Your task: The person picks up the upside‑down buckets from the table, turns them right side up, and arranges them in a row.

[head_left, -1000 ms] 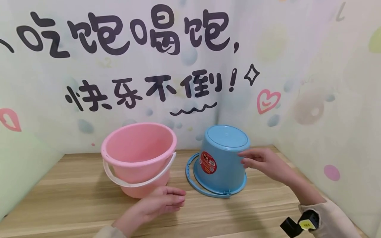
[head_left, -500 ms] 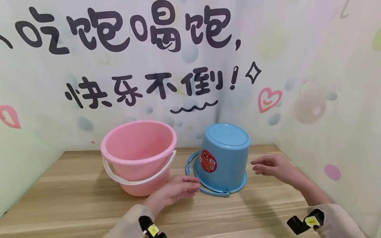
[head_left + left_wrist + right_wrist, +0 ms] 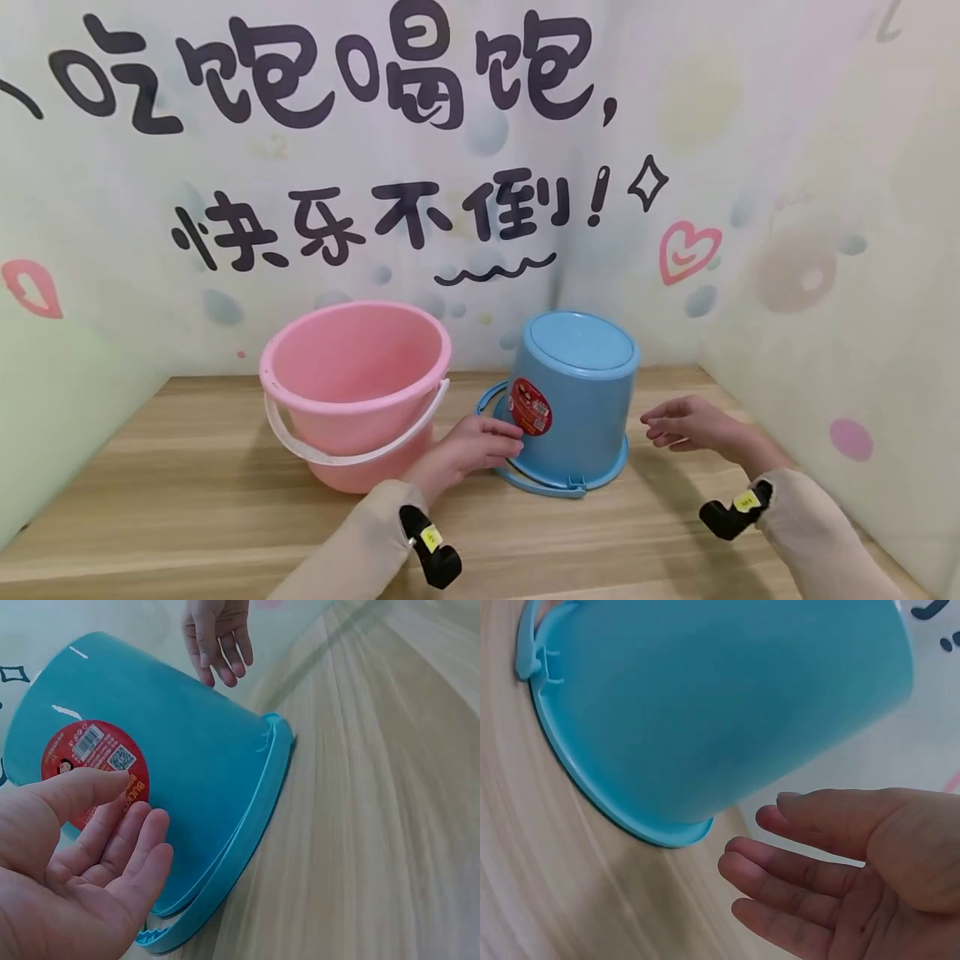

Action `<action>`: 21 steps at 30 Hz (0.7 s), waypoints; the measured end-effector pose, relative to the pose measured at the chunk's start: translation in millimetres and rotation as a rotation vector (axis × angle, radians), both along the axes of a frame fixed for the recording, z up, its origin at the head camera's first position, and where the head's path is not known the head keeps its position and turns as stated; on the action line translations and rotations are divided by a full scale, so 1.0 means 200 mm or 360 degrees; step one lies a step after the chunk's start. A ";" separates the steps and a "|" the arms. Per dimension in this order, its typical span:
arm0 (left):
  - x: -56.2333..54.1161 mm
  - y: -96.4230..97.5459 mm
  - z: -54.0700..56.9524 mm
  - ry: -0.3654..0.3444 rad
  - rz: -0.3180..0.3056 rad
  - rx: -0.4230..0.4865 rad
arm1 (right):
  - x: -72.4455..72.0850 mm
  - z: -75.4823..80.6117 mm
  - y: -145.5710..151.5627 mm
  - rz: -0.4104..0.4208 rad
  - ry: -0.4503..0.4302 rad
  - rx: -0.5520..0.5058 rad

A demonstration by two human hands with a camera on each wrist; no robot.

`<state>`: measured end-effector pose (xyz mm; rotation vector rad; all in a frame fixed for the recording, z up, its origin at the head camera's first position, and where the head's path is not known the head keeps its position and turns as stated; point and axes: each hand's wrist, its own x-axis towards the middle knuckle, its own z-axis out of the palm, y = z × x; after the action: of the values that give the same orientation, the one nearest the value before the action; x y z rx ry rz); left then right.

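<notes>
A blue bucket (image 3: 581, 408) stands upside down on the wooden table, its round base facing up and a red label (image 3: 530, 407) on its side. Its blue handle (image 3: 247, 847) lies round the rim at table level. My left hand (image 3: 480, 446) is at the bucket's left side, fingertips close by the label, loosely bent and holding nothing. On the other side, a short gap from the wall of the bucket, my right hand (image 3: 693, 427) hangs with relaxed fingers, also holding nothing. Upright to the left is a pink bucket (image 3: 367, 450) with a white handle (image 3: 330, 458) hanging down its front.
The wooden table (image 3: 187, 492) reaches back to a pale wall (image 3: 120, 250) printed with black characters and coloured spots. Side walls close in the table at left and right. A black wrist device (image 3: 431, 546) sits on each sleeve.
My left hand has moved right and up, from in front of the pink bucket to the blue bucket's left side. My right hand has drawn back from the blue bucket's side. Both buckets stay put.
</notes>
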<state>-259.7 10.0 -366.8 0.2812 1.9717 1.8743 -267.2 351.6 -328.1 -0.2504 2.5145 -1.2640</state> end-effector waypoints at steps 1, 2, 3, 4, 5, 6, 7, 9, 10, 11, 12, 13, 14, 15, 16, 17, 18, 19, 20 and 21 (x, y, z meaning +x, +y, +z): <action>-0.01 0.00 0.00 0.0031 0.0010 -0.0056 | -0.02 -0.01 0.01 -0.0009 -0.0010 0.0003; -0.02 0.00 -0.01 0.0064 0.0018 -0.0114 | -0.03 -0.03 0.01 -0.0017 -0.0017 0.0008; -0.03 0.00 -0.01 0.0103 0.0024 -0.0174 | -0.05 -0.04 0.01 -0.0034 -0.0028 0.0009; -0.04 0.00 -0.01 0.0151 0.0025 -0.0226 | -0.06 -0.06 0.01 -0.0054 -0.0036 0.0011; -0.05 0.00 -0.02 0.0205 0.0027 -0.0280 | -0.07 -0.07 0.01 -0.0070 -0.0040 0.0013; -0.06 0.00 -0.02 0.0256 0.0029 -0.0328 | -0.09 -0.08 0.01 -0.0079 -0.0045 0.0019; -0.07 0.00 -0.02 0.0302 0.0032 -0.0363 | -0.10 -0.09 0.01 -0.0089 -0.0053 0.0020; -0.08 0.01 -0.02 0.0396 0.0024 -0.0423 | -0.13 -0.10 0.01 -0.0133 -0.0085 -0.0001; -0.09 0.01 -0.02 0.0429 0.0023 -0.0450 | -0.14 -0.11 0.00 -0.0139 -0.0100 -0.0013; -0.09 0.01 -0.02 0.0457 0.0019 -0.0476 | -0.15 -0.12 0.00 -0.0136 -0.0113 -0.0018; -0.09 0.01 -0.02 0.0478 0.0016 -0.0504 | -0.16 -0.13 0.00 -0.0148 -0.0130 -0.0024; -0.10 0.01 -0.03 0.0496 0.0010 -0.0535 | -0.17 -0.13 -0.01 -0.0158 -0.0147 -0.0034; -0.10 0.02 -0.03 0.0512 0.0000 -0.0565 | -0.18 -0.14 -0.01 -0.0175 -0.0163 -0.0040; -0.10 0.02 -0.03 0.0526 -0.0010 -0.0593 | -0.19 -0.15 -0.01 -0.0186 -0.0177 -0.0035; -0.10 0.02 -0.03 0.0543 -0.0024 -0.0619 | -0.19 -0.15 -0.01 -0.0200 -0.0188 -0.0022; -0.10 0.02 -0.03 0.0563 -0.0041 -0.0643 | -0.20 -0.16 -0.01 -0.0206 -0.0199 -0.0011; -0.09 0.02 -0.03 0.0588 -0.0065 -0.0663 | -0.20 -0.16 -0.02 -0.0236 -0.0215 -0.0012; -0.09 0.02 -0.03 0.0610 -0.0091 -0.0677 | -0.21 -0.16 -0.02 -0.0255 -0.0226 -0.0008; -0.09 0.02 -0.03 0.0639 -0.0117 -0.0690 | -0.21 -0.17 -0.02 -0.0266 -0.0233 -0.0003; -0.09 0.01 -0.04 0.0662 -0.0144 -0.0701 | -0.21 -0.17 -0.02 -0.0271 -0.0236 0.0004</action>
<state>-278.4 12.7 -374.3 0.6535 2.5299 1.3521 -310.1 347.0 -361.5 0.0586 2.4520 -1.2904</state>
